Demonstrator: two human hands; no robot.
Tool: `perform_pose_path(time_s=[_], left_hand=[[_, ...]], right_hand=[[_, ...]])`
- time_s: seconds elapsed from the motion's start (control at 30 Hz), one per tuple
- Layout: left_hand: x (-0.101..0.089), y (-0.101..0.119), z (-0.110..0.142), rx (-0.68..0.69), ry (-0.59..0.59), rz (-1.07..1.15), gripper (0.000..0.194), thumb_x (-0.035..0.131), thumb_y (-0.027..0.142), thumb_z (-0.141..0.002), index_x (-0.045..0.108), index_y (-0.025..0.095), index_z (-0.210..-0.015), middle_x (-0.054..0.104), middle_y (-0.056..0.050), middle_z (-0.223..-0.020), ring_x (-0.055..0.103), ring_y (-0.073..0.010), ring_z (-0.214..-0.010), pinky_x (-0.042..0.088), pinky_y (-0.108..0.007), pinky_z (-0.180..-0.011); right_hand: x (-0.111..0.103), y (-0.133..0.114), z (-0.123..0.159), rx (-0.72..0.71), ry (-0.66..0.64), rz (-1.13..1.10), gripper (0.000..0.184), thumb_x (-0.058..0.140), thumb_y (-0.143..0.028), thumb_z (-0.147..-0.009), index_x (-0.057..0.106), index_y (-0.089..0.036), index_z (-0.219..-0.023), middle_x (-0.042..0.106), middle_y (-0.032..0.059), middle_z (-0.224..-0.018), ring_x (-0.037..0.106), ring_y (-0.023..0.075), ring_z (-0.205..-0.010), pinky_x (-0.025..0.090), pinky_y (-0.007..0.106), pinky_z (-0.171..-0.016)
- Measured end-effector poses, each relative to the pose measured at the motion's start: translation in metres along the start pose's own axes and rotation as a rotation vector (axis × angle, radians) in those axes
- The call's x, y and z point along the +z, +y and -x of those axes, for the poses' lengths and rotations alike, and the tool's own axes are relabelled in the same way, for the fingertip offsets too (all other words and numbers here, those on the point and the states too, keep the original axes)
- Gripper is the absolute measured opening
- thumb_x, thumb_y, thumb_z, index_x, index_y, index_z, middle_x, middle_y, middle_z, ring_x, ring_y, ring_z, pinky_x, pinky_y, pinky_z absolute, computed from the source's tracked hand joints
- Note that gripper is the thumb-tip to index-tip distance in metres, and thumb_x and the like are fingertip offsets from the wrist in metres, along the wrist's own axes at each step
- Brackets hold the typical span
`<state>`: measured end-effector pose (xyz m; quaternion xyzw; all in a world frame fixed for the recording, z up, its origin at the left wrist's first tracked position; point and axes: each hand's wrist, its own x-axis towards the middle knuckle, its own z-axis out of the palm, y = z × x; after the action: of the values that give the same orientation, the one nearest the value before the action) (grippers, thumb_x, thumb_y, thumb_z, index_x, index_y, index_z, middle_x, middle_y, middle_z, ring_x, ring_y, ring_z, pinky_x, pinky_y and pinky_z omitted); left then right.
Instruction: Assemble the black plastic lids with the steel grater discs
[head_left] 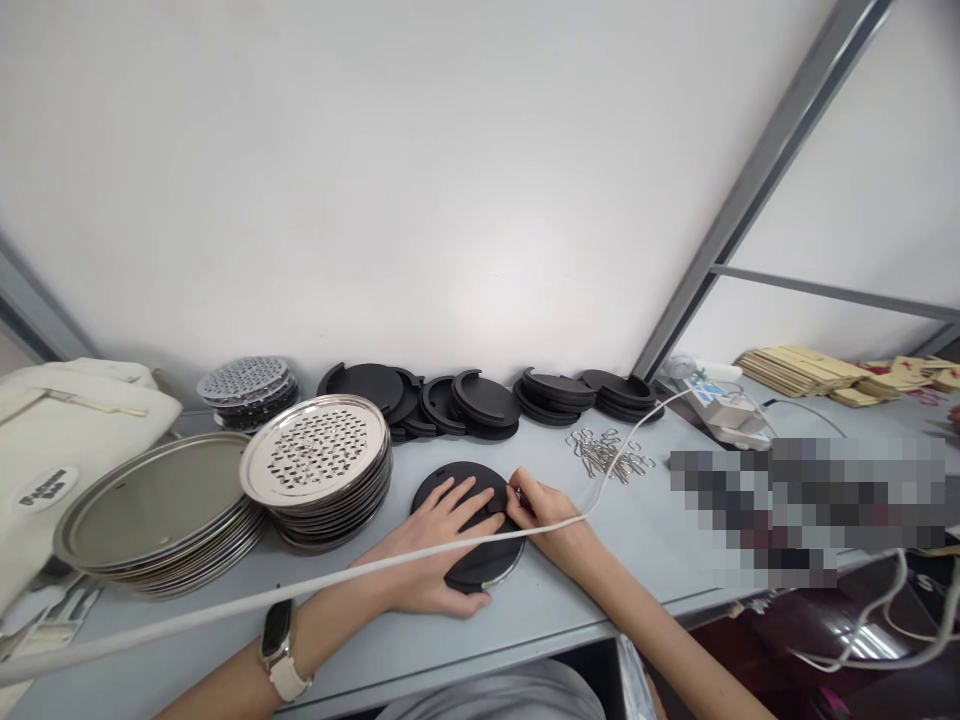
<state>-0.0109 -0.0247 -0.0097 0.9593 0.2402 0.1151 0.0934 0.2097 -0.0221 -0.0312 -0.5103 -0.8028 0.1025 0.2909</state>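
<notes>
Nearest us, a watch [277, 628] circles the left wrist, below and left of a black disc [487, 565] lying flat on the grey table [555, 605]. A white cable [150, 631] slants through our view, passing in front of both hands. We see the left hand [442, 550] on the disc, palm down with fingers spread wide, seemingly to keep it steady. The right hand [547, 510] is at the disc's right edge, thumb and fingers bent close together as if for fine work; we cannot tell whether they pinch something.

Left of the disc stand a stack of holed metal plates [319, 455] and, farther left, a stack of trays [161, 500], perhaps piled to save room. Beyond the disc to the right lies a loose heap of wire hooks [609, 455], apparently within easy reach. Farthest, behind the disc, black round bases [486, 400] lie overlapping along the white wall [480, 200].
</notes>
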Motion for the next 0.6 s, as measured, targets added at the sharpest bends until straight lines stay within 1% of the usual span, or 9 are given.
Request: perform_pose_path(time_s=[0.17,0.37,0.6], left_hand=[[-0.0015,0.0013,-0.0009,-0.012,-0.020,-0.024,0.087,0.069,0.044,-0.069,0.030,0.022,-0.144,0.026,-0.011,-0.151,0.018,-0.0371,-0.138,0.015,-0.052,-0.112],[-0.0013,0.0004,-0.0001,-0.007,-0.004,0.005,0.086,0.069,0.044,-0.070,0.031,0.022,-0.143,0.026,-0.011,-0.151,0.018,-0.0377,-0.138,0.015,-0.053,-0.112],[-0.0006,-0.0001,0.0001,-0.012,-0.012,-0.007,0.087,0.070,0.044,-0.069,0.031,0.023,-0.144,0.026,-0.011,-0.151,0.018,-0.0375,-0.138,0.015,-0.053,-0.112]], right_hand=[[-0.0006,0.0009,-0.0002,0.001,0.005,-0.056,0.009,0.036,-0.023,-0.093,0.044,-0.022,-0.088,0.055,-0.0007,-0.071,0.053,0.0138,-0.059,0.040,0.024,-0.057],[-0.0039,0.0003,-0.0006,-0.021,0.003,-0.091,0.011,0.035,-0.022,-0.094,0.046,-0.022,-0.091,0.057,0.0026,-0.080,0.055,0.0155,-0.069,0.043,0.026,-0.060],[-0.0045,0.0025,-0.0005,-0.053,0.015,-0.139,0.011,0.034,-0.019,-0.095,0.044,-0.022,-0.095,0.057,0.0052,-0.092,0.056,0.0172,-0.084,0.046,0.029,-0.073]])
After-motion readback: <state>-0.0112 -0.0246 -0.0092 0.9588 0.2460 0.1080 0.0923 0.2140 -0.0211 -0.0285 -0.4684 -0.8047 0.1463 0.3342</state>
